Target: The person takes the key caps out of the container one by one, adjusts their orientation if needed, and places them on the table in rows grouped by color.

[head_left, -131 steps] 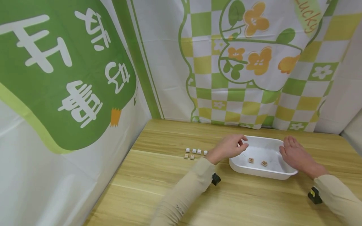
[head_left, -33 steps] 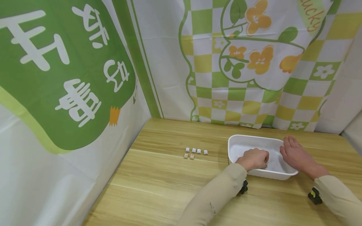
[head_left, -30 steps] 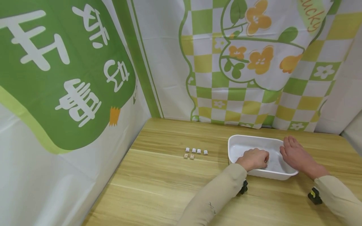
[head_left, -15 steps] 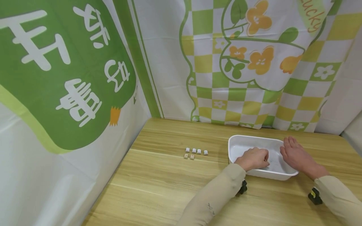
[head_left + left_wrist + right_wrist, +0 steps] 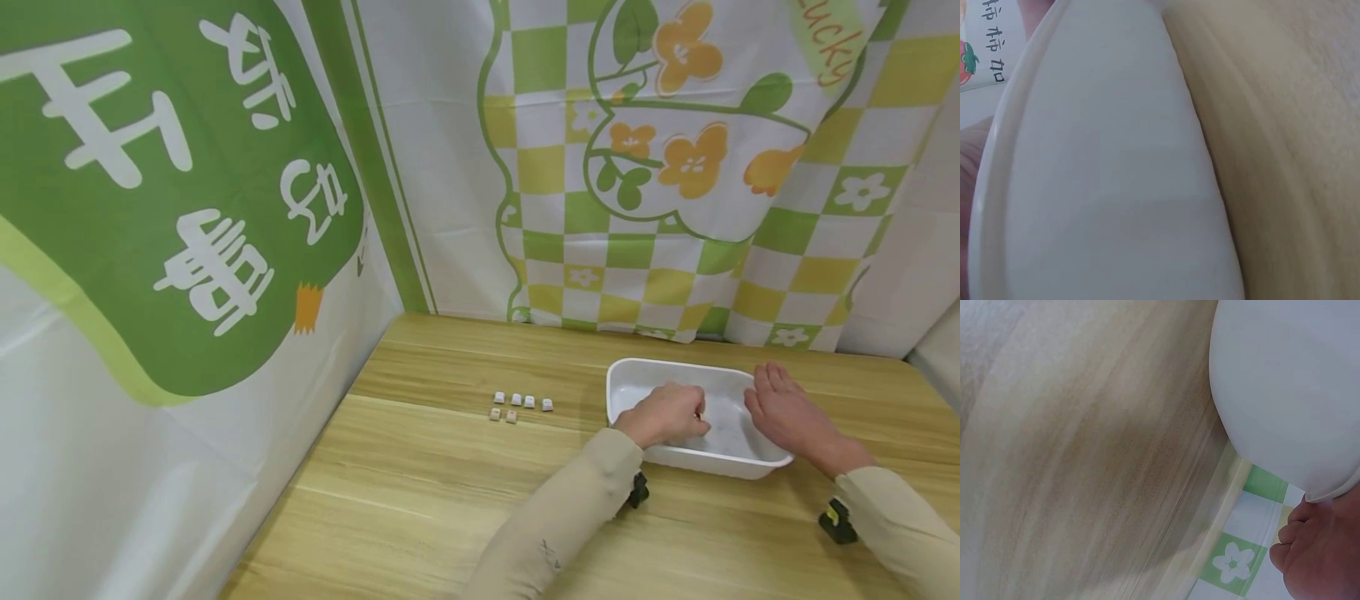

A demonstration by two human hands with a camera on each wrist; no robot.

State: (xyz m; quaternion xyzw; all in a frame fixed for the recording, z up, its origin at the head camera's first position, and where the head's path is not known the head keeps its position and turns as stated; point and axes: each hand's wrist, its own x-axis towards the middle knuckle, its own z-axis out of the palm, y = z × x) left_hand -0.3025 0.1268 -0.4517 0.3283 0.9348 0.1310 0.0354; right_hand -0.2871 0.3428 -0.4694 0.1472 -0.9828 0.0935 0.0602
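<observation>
In the head view my left hand (image 5: 666, 413) is inside the white tray (image 5: 697, 460), reaching over its near rim. Thumb and forefinger come together on a keycap (image 5: 698, 416), of which only a sliver shows. The tray floor beneath this hand is hidden. My right hand (image 5: 795, 418) rests on the tray's right rim, its fingers extended. To the left of the tray, several white keycaps (image 5: 517, 400) form a row on the table, with two beige keycaps (image 5: 511, 417) in front of them. The left wrist view mostly catches the tray's outer wall (image 5: 1116, 150).
The wooden table (image 5: 420, 467) runs back to a checkered cloth (image 5: 622, 275). A white cloth with green print (image 5: 262, 400) hangs along the left side. Each forearm carries a black wrist camera, such as the right one (image 5: 837, 522).
My left hand came from the tray's left end down into it, and has just lifted slightly up and left with thumb and forefinger together. The right hand stays on the rim.
</observation>
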